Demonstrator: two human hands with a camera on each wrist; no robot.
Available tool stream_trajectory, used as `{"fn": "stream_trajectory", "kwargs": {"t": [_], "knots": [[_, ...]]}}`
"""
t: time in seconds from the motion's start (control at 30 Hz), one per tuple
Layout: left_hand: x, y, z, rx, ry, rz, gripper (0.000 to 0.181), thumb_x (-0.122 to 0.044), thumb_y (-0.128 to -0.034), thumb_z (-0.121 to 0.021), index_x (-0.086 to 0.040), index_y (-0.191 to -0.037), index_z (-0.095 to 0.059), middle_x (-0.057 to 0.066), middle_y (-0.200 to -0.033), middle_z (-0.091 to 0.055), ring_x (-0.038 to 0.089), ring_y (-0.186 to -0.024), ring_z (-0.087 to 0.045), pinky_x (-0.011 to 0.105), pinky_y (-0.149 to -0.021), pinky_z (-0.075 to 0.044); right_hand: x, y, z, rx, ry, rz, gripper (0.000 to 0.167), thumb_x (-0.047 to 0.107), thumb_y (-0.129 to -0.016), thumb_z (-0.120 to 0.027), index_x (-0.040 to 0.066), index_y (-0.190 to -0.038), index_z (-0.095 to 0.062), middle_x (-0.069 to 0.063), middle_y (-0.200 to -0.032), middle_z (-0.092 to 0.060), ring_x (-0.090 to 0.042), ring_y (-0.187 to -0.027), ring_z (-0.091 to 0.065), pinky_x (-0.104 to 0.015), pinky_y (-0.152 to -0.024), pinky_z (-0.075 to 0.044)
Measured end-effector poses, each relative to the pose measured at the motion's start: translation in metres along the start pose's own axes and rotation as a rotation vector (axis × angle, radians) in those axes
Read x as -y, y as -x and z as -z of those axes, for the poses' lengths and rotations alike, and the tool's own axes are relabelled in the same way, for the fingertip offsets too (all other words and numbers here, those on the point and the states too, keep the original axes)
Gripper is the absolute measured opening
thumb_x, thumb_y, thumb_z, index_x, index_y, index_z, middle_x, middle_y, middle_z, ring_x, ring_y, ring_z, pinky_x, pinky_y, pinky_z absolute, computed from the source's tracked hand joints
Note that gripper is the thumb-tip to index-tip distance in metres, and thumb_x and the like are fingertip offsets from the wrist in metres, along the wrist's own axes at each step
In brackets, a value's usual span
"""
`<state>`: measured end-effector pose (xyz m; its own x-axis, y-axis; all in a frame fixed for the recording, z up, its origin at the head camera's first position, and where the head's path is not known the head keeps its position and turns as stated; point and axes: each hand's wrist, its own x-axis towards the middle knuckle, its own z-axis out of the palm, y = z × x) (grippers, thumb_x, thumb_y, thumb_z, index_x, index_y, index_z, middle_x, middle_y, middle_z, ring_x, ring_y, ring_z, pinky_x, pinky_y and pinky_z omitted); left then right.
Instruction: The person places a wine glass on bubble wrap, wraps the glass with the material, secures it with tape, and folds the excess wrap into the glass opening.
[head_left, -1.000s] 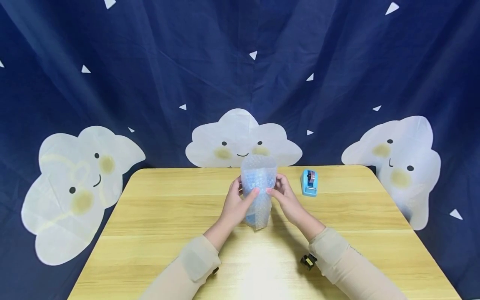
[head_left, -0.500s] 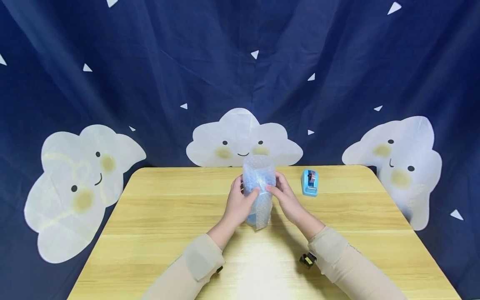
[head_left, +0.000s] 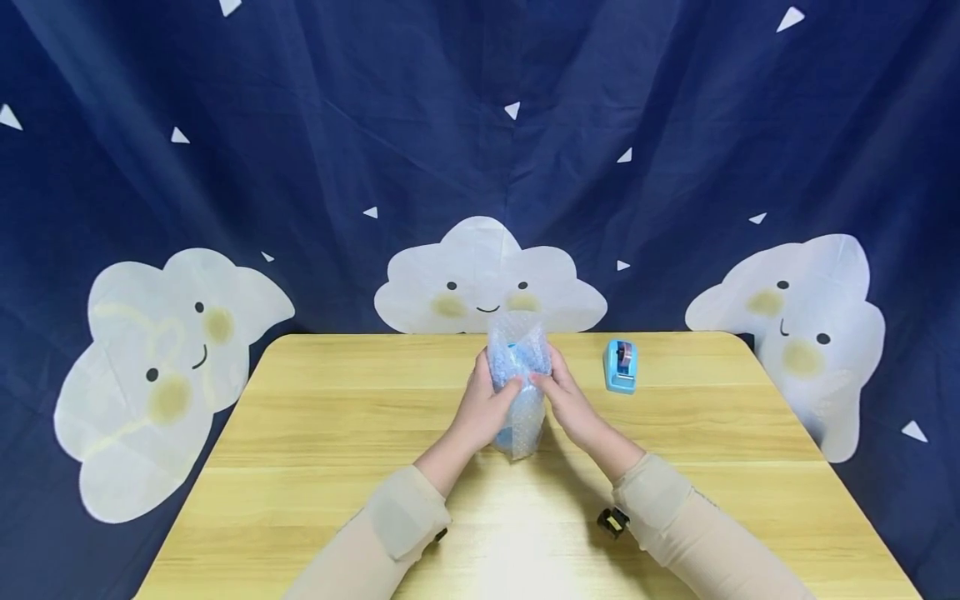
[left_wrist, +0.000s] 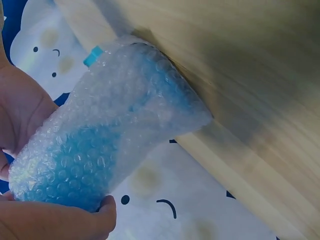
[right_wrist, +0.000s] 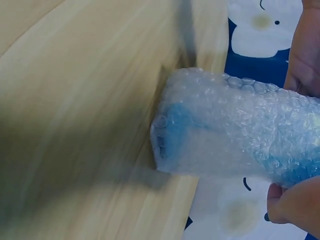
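A blue object wrapped in bubble wrap (head_left: pixel 522 414) stands upright near the middle of the table, its lower end at the wood. What the blue object is cannot be made out through the wrap. My left hand (head_left: pixel 482 406) grips the bundle's left side, thumb across the front. On the other side my right hand (head_left: pixel 573 407) holds it, the thumb likewise in front and almost meeting the left one. In the left wrist view the bubble wrap (left_wrist: pixel 125 100) covers a blue mass at both ends. The right wrist view shows the wrap (right_wrist: pixel 215 125) folded round the lower end.
A light blue tape dispenser (head_left: pixel 621 367) with a roll in it stands at the back of the wooden table (head_left: pixel 315 433), right of the bundle. Behind the table hangs a dark blue curtain (head_left: pixel 420 108) with cloud prints. A small black device (head_left: pixel 613 522) sits by the right cuff.
The bubble wrap's upper part has been squeezed narrower, and blue now shows near its top. Both hands have closed in slightly around it. The tape dispenser has stayed put.
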<state>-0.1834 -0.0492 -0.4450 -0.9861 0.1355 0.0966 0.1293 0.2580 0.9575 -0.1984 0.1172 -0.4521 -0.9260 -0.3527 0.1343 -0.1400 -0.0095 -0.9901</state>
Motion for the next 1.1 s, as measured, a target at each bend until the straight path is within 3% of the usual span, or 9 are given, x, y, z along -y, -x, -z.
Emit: {"fn": "stream_trajectory", "kwargs": {"t": [0.27, 0.43, 0.63, 0.83, 0.93, 1.1], "knots": [[0.0, -0.002, -0.001, 0.009, 0.017, -0.015, 0.071, -0.02, -0.0948, -0.05, -0.005, -0.156, -0.018, 0.021, -0.142, -0.045, 0.034, -0.121, -0.054, 0.053, -0.097, -0.052, 0.001, -0.001, 0.0, 0.043, -0.013, -0.019, 0.064, 0.017, -0.104, -0.038, 0.012, -0.16, -0.006, -0.017, -0.163, -0.016, -0.035, -0.148, -0.017, -0.054, -0.121, -0.013], [0.005, -0.002, 0.0, 0.057, 0.069, -0.033, 0.066, -0.02, -0.101, -0.047, -0.006, -0.157, -0.015, 0.022, -0.144, -0.042, 0.037, -0.123, -0.053, 0.054, -0.097, -0.051, -0.001, 0.0, -0.001, 0.064, -0.035, -0.017, 0.062, 0.017, -0.106, -0.035, 0.012, -0.16, -0.004, -0.017, -0.163, -0.012, -0.035, -0.149, -0.013, -0.054, -0.121, -0.011], [0.006, -0.001, 0.005, 0.12, 0.108, -0.007, 0.071, -0.03, -0.1045, -0.049, -0.012, -0.159, -0.007, 0.02, -0.155, -0.031, 0.039, -0.134, -0.043, 0.058, -0.106, -0.043, -0.002, 0.001, -0.001, 0.065, -0.021, 0.0, 0.063, 0.016, -0.106, -0.035, 0.013, -0.16, -0.003, -0.017, -0.164, -0.01, -0.036, -0.15, -0.012, -0.055, -0.121, -0.01], [0.007, 0.0, 0.007, 0.143, 0.082, 0.021, 0.079, -0.035, -0.1029, -0.051, -0.021, -0.161, 0.001, 0.017, -0.162, -0.021, 0.039, -0.14, -0.037, 0.058, -0.11, -0.037, -0.005, 0.0, 0.0, 0.073, 0.0, 0.075, 0.062, 0.017, -0.109, -0.035, 0.012, -0.16, -0.002, -0.017, -0.165, -0.009, -0.037, -0.148, -0.014, -0.056, -0.12, -0.014], [0.009, -0.001, 0.008, 0.148, 0.077, 0.001, 0.078, -0.033, -0.1038, -0.051, -0.019, -0.161, 0.001, 0.019, -0.161, -0.021, 0.041, -0.139, -0.039, 0.058, -0.109, -0.039, -0.007, 0.0, 0.0, 0.079, 0.014, 0.111, 0.061, 0.019, -0.11, -0.035, 0.014, -0.161, -0.003, -0.015, -0.166, -0.009, -0.034, -0.149, -0.015, -0.055, -0.12, -0.015], [0.013, -0.002, 0.012, 0.2, 0.053, -0.044, 0.078, -0.035, -0.1052, -0.05, -0.02, -0.16, 0.003, 0.017, -0.163, -0.018, 0.04, -0.14, -0.036, 0.058, -0.11, -0.037, -0.01, 0.002, 0.005, 0.07, 0.146, 0.164, 0.056, 0.02, -0.11, -0.034, 0.02, -0.162, -0.011, -0.01, -0.165, -0.018, -0.031, -0.148, -0.022, -0.054, -0.119, -0.021]]}}
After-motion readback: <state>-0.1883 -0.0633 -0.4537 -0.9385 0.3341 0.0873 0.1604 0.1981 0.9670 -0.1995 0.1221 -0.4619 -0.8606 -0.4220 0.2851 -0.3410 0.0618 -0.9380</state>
